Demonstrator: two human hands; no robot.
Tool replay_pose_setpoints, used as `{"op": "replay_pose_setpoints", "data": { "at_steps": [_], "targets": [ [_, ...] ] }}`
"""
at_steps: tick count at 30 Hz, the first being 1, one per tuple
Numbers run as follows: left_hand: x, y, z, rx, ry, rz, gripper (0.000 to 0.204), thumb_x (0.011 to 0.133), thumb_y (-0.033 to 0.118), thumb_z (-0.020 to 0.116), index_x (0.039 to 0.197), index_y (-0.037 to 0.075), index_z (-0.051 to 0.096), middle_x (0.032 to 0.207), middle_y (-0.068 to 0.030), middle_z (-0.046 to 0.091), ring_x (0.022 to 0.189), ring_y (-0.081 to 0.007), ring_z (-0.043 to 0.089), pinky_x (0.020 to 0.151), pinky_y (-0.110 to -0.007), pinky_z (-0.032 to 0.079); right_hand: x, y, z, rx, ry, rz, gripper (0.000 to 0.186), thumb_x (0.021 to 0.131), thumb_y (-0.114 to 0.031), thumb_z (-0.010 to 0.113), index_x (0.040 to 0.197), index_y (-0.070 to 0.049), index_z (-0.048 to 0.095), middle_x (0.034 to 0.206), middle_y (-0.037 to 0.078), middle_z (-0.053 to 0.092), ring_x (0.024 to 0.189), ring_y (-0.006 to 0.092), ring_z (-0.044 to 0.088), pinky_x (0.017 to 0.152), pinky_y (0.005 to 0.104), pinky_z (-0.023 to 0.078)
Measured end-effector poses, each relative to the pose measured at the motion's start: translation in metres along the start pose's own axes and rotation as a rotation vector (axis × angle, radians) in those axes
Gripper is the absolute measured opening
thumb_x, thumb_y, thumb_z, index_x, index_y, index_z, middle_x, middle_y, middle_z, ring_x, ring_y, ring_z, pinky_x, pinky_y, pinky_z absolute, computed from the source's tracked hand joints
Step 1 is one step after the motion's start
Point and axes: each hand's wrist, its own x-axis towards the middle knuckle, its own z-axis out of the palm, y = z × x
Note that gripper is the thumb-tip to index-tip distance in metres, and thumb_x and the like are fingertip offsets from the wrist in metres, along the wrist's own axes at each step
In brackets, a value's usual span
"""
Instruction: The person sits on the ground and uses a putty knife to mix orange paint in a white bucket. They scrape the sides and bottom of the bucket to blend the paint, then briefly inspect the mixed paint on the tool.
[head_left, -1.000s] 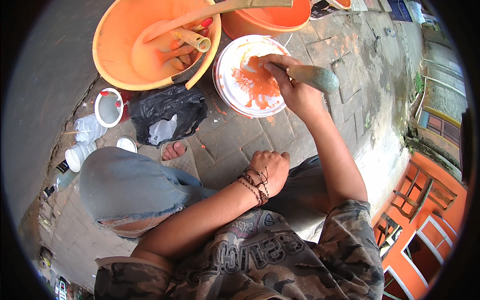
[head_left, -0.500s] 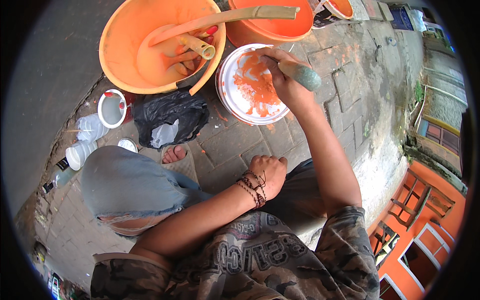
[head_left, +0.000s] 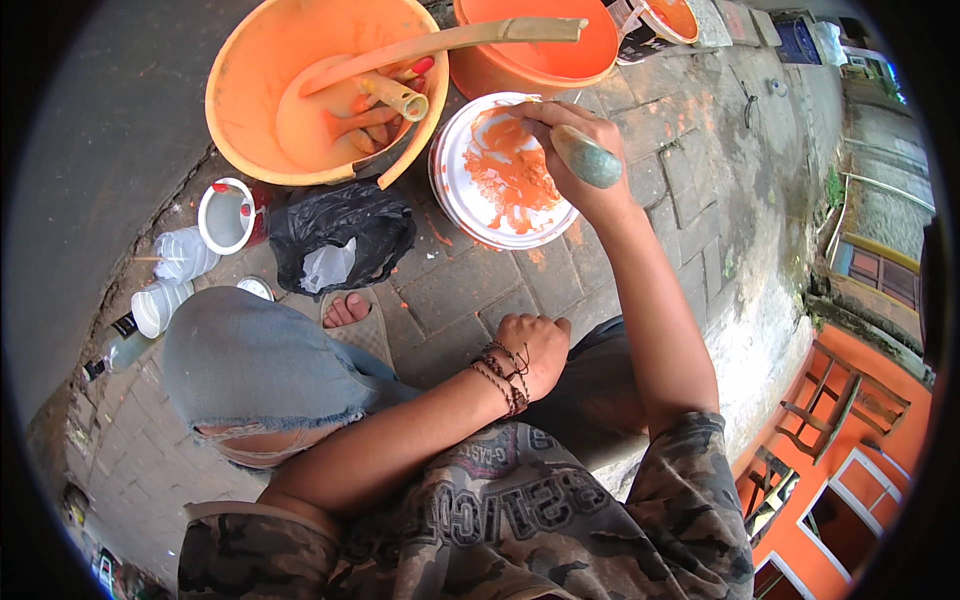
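Note:
My right hand (head_left: 580, 165) is closed round a tool with a thick, rounded grey-green handle (head_left: 587, 158); its working end is hidden behind my fingers. It is over the right part of a round white lid (head_left: 470, 200), which is smeared with orange paint (head_left: 510, 170). Resting by my right thigh is my left hand (head_left: 537, 350), loosely curled into a fist with nothing visible in it. Braided bracelets (head_left: 503, 380) circle that wrist.
Beyond the lid stand an orange basin (head_left: 240, 100) holding brushes and a bamboo piece, and an orange paint bucket (head_left: 480, 75). A black plastic bag (head_left: 300, 225), a white-rimmed pot (head_left: 210, 235), plastic cups (head_left: 160, 300) and a bottle (head_left: 120, 345) lie left on the paving.
My right hand has turned slightly, and the tool's handle end has swung left and a little toward me. My left hand keeps its place by my thigh.

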Motion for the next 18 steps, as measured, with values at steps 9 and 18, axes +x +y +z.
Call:
{"op": "replay_pose_setpoints", "data": {
  "at_steps": [9, 18],
  "targets": [
    [-0.014, 0.002, -0.007, 0.016, 0.030, -0.001, 0.017, 0.087, 0.018, 0.067, 0.099, 0.006, 0.063, 0.090, -0.0160, 0.069, 0.087, -0.0354, 0.069, 0.080, -0.050, 0.052, -0.018, -0.024, 0.006, 0.022, -0.134, -0.068, 0.033, 0.073, -0.010, 0.072, 0.106, -0.004, 0.073, 0.109, 0.013, 0.073, 0.096, 0.0317, 0.071, 0.084, 0.0389, 0.057],
    [-0.017, 0.010, -0.015, 0.022, 0.065, 0.077, 0.023, 0.083, 0.019, 0.072, 0.096, 0.003, 0.061, 0.088, -0.0180, 0.069, 0.084, -0.0364, 0.069, 0.078, -0.047, 0.053, -0.009, -0.005, -0.001, -0.041, 0.020, 0.054, 0.022, 0.081, -0.001, 0.071, 0.102, -0.006, 0.074, 0.105, 0.013, 0.074, 0.094, 0.0281, 0.073, 0.081, 0.0364, 0.059]
  ]
}}
